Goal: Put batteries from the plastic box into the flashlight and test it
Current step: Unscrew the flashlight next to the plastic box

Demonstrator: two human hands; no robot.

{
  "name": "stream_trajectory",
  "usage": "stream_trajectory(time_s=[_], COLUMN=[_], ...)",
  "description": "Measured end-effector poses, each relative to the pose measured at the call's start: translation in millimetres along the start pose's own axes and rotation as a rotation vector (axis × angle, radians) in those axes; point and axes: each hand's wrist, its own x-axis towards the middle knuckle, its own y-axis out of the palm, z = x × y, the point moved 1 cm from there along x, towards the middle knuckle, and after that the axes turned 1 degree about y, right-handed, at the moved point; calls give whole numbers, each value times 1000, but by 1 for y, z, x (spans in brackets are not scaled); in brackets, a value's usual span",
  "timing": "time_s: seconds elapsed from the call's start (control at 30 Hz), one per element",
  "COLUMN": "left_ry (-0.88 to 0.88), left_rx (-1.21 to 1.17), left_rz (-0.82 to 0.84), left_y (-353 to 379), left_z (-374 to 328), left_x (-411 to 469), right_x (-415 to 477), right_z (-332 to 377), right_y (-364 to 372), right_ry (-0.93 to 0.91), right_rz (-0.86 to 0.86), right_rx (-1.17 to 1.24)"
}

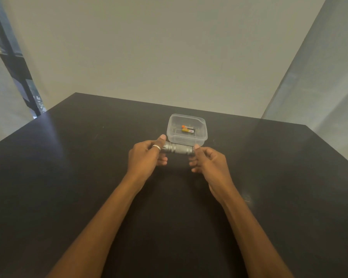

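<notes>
Flashlight (178,148) front and centre, a grey metal tube lying crosswise, held between both hands just above the dark bench (68,177). Left hand (147,157) wraps its fingers around the left end, thumb up on top, a silver ring (156,147) catching the light on one finger. Right hand (207,160) pinches the right end between thumb and fingertips, the other fingers curled loosely underneath. Both forearms reach in from the bottom of the view, bare.

Just beyond the flashlight sits the clear plastic box (186,118), open on top, its near wall right beside the tube; whether they touch is hard to tell. Inside the box, batteries (188,130) lie on the floor of it, black and yellow with an orange end showing; the count is too small to make out for sure.

Bench runs back to a pale wall (169,47), and a dark slanted frame (14,61) stands at far left.
</notes>
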Motion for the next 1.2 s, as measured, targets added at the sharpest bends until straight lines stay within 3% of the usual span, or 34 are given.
stream_trajectory(time_s=[0.07, 0.33, 0.53, 0.9, 1.1, 1.2], left_ry=[-7, -65, -51, -78, -68, -72], left_rx=[2, -53, -3, -48, -44, -34], left_rz=[0, -4, 1, -8, -5, -1], left_y=[1, 4, 7, 4, 4, 4], left_z=[0, -3, -4, -2, -1, 1], left_x=[2, 8, 5, 7, 8, 9], right_x=[1, 5, 9, 12, 10, 11], right_z=[1, 12, 6, 9, 10, 9], right_y=[1, -4, 3, -11, -4, -4], right_ry=[-9, -40, -23, -4, 38, 20], right_rz=[6, 114, -25, 148, -11, -18], right_rx=[-29, 219, -61, 305, -32, -64])
